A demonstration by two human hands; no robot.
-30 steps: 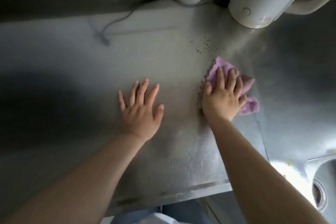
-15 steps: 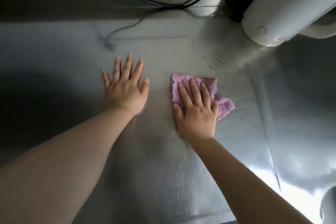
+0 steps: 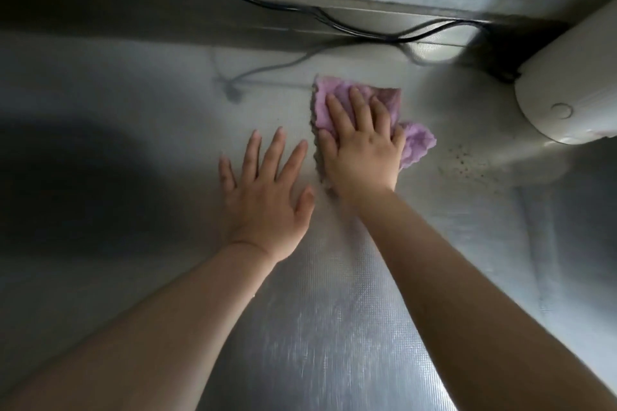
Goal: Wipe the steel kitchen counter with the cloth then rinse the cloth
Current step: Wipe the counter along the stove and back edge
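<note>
A crumpled purple cloth (image 3: 415,143) lies on the steel counter (image 3: 140,117) toward the back, right of centre. My right hand (image 3: 360,147) presses flat on the cloth with straight fingers, covering most of it. Just to its left, my left hand (image 3: 267,193) rests palm down on the bare steel, fingers spread, holding nothing.
A white cylindrical appliance (image 3: 567,93) stands at the back right, with dark crumbs (image 3: 467,160) on the counter in front of it. A black cable (image 3: 334,23) runs along the back wall edge to the appliance. The counter's left part lies in deep shadow.
My right hand has pushed the cloth left and toward the back wall, away from the crumbs. My left hand stays flat on the steel, now close beside the right.
</note>
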